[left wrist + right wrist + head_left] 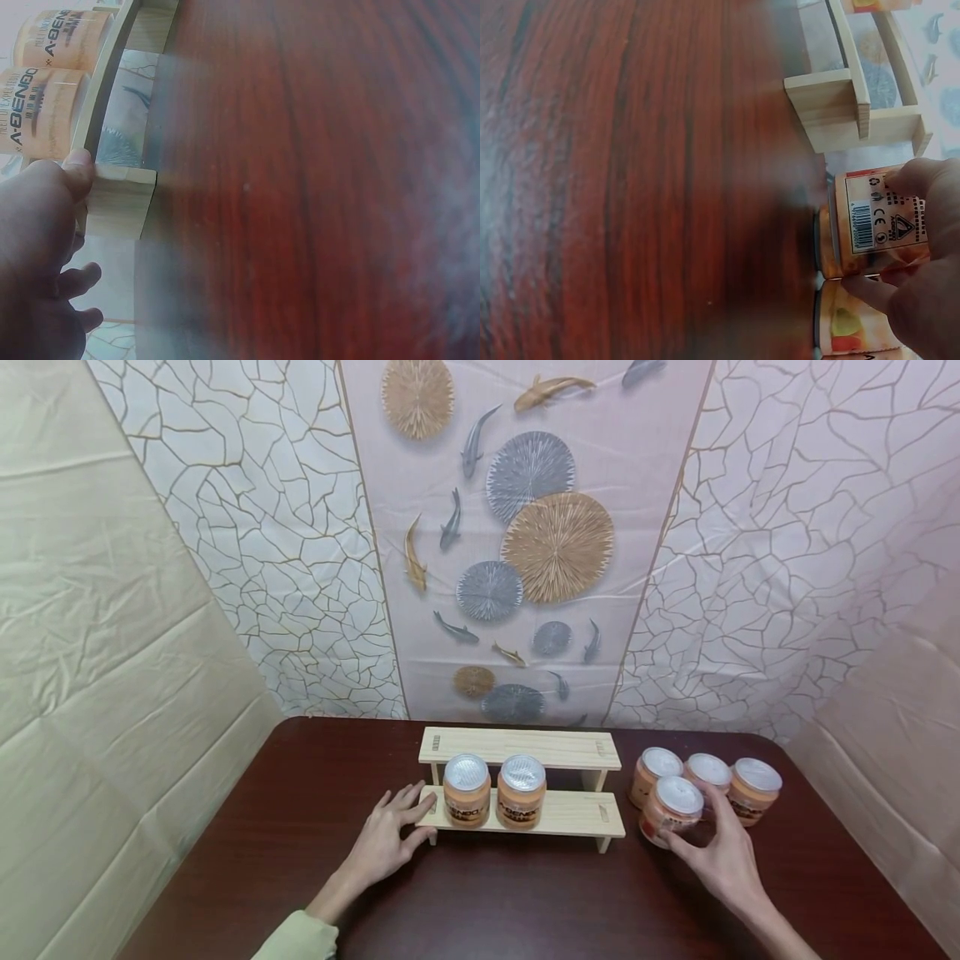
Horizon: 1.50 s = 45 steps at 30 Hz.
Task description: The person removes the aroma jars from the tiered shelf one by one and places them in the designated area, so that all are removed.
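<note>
My left hand (390, 835) is at the left end of a two-step wooden rack (555, 810), pinching the lower board with the thumb on its front edge. Two orange jars (521, 793) with silvery lids stand side by side on that lower step. Over on the right, my right hand (720, 852) grips another orange jar (667, 822), thumb on one side and fingers on the other. The label with a barcode (862, 225) faces the right wrist camera. Behind the gripped jar stand three more jars (753, 793), one partly covered by my fingers.
The rack's upper step (517, 747) is a bare board behind the lower one. Everything stands on a dark red-brown table (480, 902). A patterned cloth (300, 527) hangs behind the table, with plain beige cloth (112, 693) along the left side.
</note>
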Motion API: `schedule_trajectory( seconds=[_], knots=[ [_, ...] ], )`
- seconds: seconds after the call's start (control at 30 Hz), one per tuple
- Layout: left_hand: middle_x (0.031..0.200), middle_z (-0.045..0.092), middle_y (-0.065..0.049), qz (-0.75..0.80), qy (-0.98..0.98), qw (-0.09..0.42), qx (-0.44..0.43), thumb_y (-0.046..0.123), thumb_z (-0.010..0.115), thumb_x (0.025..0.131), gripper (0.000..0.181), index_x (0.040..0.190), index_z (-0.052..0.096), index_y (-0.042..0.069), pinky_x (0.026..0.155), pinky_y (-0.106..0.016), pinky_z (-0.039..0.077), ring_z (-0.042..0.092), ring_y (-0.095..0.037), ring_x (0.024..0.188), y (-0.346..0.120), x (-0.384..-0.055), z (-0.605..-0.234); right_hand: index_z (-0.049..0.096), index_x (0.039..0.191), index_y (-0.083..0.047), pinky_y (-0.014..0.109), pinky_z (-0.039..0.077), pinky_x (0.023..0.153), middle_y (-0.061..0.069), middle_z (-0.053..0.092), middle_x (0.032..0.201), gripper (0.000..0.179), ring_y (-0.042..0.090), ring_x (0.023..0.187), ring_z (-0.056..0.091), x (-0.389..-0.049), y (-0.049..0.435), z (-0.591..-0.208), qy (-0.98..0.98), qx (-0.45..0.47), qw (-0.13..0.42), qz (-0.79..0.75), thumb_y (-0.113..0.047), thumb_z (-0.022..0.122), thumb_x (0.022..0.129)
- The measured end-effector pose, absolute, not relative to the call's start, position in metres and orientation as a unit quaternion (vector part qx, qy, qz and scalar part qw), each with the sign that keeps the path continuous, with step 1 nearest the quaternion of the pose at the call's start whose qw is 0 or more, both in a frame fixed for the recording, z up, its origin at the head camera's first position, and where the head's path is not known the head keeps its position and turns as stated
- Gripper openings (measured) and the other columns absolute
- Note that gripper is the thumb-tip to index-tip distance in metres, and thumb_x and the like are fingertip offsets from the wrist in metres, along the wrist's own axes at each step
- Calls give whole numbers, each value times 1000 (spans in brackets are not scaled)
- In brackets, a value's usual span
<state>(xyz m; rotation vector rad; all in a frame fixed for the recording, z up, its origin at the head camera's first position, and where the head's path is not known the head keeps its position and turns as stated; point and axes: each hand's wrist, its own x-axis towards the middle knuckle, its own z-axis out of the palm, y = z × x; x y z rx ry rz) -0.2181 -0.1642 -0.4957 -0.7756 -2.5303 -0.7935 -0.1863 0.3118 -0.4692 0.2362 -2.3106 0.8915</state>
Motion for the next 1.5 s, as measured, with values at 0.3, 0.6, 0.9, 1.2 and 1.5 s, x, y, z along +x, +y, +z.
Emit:
schedule_trajectory(
  seconds=[0.3, 0.6, 0.9, 1.2, 1.5],
  knots=[
    [140, 52, -28, -281, -901, 185, -274, 18, 78, 87, 49, 130, 65, -2, 104, -69, 32, 50, -48, 127, -164, -218, -496, 51, 137, 1, 7, 24, 87, 22, 61, 119, 90, 29, 103, 52, -187, 315, -480, -877, 87, 323, 344, 2, 92, 57],
    [140, 52, -28, -280, -900, 185, -277, 18, 77, 87, 49, 130, 65, -2, 103, -70, 33, 50, -49, 126, -163, -218, -494, 50, 135, 3, 3, 26, 85, 21, 60, 117, 90, 27, 103, 53, -188, 315, -485, -879, 77, 319, 344, 4, 93, 56],
    [140, 52, -29, -282, -900, 185, -277, 18, 78, 87, 49, 130, 65, -2, 103, -70, 33, 50, -49, 126, -164, -218, -494, 50, 134, 5, 3, 24, 87, 23, 60, 118, 90, 37, 103, 54, -189, 315, -487, -874, 89, 324, 352, 6, 92, 55],
    [139, 51, -30, -283, -896, 189, -284, 16, 78, 86, 50, 130, 65, -3, 102, -71, 32, 50, -51, 125, -165, -218, -495, 47, 139, 4, 6, 27, 89, 27, 58, 121, 93, 41, 106, 55, -190, 317, -488, -881, 95, 309, 346, 4, 91, 58],
    [139, 51, -31, -286, -895, 190, -285, 16, 78, 86, 50, 130, 65, -4, 102, -71, 32, 50, -52, 125, -165, -218, -496, 50, 138, 7, 9, 29, 88, 27, 53, 118, 95, 32, 104, 46, -194, 313, -478, -859, 130, 354, 347, 4, 93, 54]
  ],
)
